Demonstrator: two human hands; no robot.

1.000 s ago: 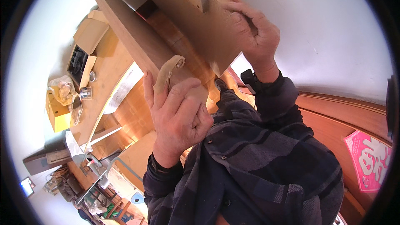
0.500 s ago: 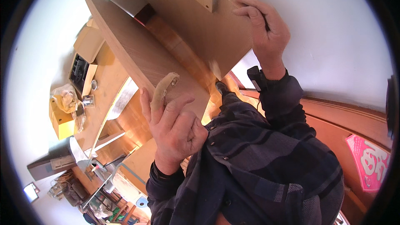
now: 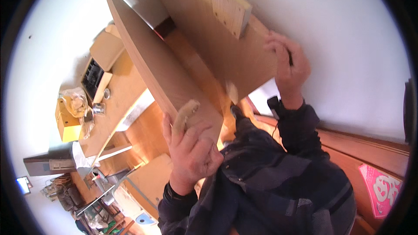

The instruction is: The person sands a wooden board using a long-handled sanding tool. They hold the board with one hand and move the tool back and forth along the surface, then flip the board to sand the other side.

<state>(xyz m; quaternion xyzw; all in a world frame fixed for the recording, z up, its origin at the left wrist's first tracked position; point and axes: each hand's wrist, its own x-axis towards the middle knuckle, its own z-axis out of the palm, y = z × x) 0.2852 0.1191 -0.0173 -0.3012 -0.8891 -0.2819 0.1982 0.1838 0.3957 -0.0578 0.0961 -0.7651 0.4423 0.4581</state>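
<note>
Two broad brown wooden panels stand on edge with a gap between them. At the near end of the left panel [image 3: 146, 63] is my left hand [image 3: 191, 152], its fingers closed about the panel's edge. One finger wears a tan, worn-looking covering [image 3: 185, 115]. My right hand [image 3: 292, 67] grips the near upper edge of the right panel [image 3: 209, 39], fingers bent over it, slightly blurred. A pale wooden block [image 3: 230, 8] with several small dark holes is fixed to that right panel, beyond my right hand.
At left, a wooden worktop [image 3: 124, 87] bears a box of dark items [image 3: 92, 77], a yellow box [image 3: 67, 122] and a metal can [image 3: 99, 109]. A white wall [image 3: 344, 61] rises close on the right. A pink printed sheet [image 3: 379, 191] lies lower right. Cluttered shelving fills the lower left.
Both panels and both hands sit lower and farther right in the picture. The surroundings at left have also shifted somewhat. Each hand keeps its place on its panel.
</note>
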